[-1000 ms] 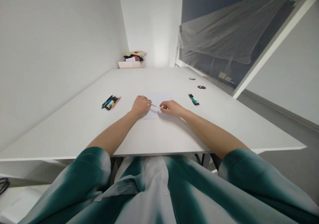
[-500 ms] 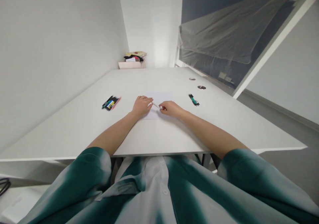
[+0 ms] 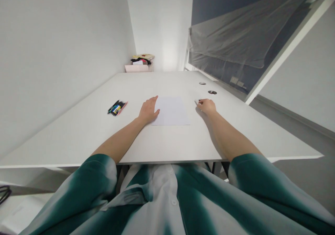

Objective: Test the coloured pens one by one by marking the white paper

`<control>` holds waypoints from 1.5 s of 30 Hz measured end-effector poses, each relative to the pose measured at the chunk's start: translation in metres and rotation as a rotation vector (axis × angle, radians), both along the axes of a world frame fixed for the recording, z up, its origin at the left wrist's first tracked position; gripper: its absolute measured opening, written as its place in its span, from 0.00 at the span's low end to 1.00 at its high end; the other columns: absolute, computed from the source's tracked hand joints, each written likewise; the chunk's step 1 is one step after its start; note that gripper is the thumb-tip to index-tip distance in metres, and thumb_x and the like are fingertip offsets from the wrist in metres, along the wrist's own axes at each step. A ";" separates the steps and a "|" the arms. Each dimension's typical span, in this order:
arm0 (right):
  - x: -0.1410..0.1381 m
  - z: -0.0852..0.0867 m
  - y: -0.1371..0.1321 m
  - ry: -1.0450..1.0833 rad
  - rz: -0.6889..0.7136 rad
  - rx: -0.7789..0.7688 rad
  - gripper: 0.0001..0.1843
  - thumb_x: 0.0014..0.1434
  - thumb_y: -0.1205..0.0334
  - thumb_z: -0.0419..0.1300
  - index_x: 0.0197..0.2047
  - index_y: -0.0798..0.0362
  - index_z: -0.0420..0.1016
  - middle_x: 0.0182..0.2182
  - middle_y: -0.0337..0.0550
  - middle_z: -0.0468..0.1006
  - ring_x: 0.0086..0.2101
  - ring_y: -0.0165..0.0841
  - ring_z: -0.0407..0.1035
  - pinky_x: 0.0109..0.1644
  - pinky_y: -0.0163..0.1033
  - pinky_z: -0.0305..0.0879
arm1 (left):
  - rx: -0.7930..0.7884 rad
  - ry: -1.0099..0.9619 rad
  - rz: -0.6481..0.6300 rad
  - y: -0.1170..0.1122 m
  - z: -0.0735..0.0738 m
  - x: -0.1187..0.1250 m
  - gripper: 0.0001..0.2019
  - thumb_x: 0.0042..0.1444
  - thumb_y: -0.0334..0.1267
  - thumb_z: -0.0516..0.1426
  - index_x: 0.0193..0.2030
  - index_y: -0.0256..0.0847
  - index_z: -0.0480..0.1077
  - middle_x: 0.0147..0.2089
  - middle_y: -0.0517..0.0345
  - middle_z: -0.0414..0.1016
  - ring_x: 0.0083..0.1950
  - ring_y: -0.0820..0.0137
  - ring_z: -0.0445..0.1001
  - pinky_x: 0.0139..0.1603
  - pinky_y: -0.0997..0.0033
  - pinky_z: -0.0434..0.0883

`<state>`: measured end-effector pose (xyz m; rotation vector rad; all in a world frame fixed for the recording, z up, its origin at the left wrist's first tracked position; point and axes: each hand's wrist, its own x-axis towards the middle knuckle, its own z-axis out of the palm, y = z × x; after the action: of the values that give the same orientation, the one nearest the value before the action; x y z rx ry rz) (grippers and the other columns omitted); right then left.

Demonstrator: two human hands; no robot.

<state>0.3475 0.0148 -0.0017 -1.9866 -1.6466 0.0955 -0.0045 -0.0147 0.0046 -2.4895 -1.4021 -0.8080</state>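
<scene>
A white sheet of paper [image 3: 172,111] lies on the white table [image 3: 170,141] in front of me. My left hand [image 3: 148,110] rests flat at the sheet's left edge, fingers stretched out and holding nothing. My right hand [image 3: 208,106] is to the right of the sheet, fingers curled. The pale end of a white pen [image 3: 196,101] pokes out from its fingers on the left. The dark pens that lay at this spot are hidden under the hand.
A bunch of coloured pens [image 3: 116,107] lies to the left. Two round cable holes [image 3: 212,92] sit behind my right hand. A pink box with things on it [image 3: 139,67] stands at the table's far end. A plastic-covered board [image 3: 235,36] leans at the right.
Both hands were together over the sheet on the white pen. My right hand has carried it right to where the dark pens lay; my left hand has opened flat.
</scene>
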 end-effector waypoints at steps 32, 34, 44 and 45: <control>0.012 -0.010 0.009 0.109 -0.209 -0.096 0.21 0.55 0.63 0.60 0.53 0.50 0.79 0.53 0.52 0.77 0.53 0.48 0.69 0.58 0.54 0.62 | -0.023 0.010 0.018 0.006 -0.005 -0.003 0.32 0.58 0.41 0.54 0.68 0.35 0.52 0.68 0.39 0.61 0.67 0.53 0.61 0.67 0.50 0.61; 0.012 -0.010 0.008 0.116 -0.216 -0.092 0.21 0.55 0.65 0.60 0.52 0.49 0.79 0.53 0.50 0.77 0.53 0.48 0.69 0.58 0.54 0.63 | -0.027 0.013 0.021 0.007 -0.006 -0.003 0.32 0.58 0.41 0.54 0.68 0.35 0.53 0.68 0.39 0.61 0.67 0.53 0.62 0.68 0.50 0.61; 0.017 -0.014 0.013 0.117 -0.229 -0.096 0.21 0.54 0.62 0.59 0.51 0.49 0.78 0.51 0.51 0.78 0.51 0.47 0.71 0.55 0.51 0.66 | -0.044 0.004 0.013 0.006 -0.004 -0.004 0.32 0.58 0.41 0.55 0.68 0.36 0.54 0.68 0.40 0.61 0.67 0.54 0.61 0.68 0.51 0.60; 0.018 -0.015 0.013 0.108 -0.229 -0.095 0.21 0.54 0.61 0.59 0.51 0.49 0.78 0.50 0.51 0.78 0.50 0.46 0.71 0.54 0.50 0.66 | -0.046 0.005 0.011 0.005 -0.004 -0.004 0.32 0.58 0.40 0.55 0.68 0.36 0.54 0.68 0.40 0.61 0.67 0.54 0.61 0.68 0.51 0.60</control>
<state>0.3657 0.0283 -0.0171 -2.1871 -1.3608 0.1950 -0.0083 -0.0092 0.0005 -2.5136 -1.4467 -0.7758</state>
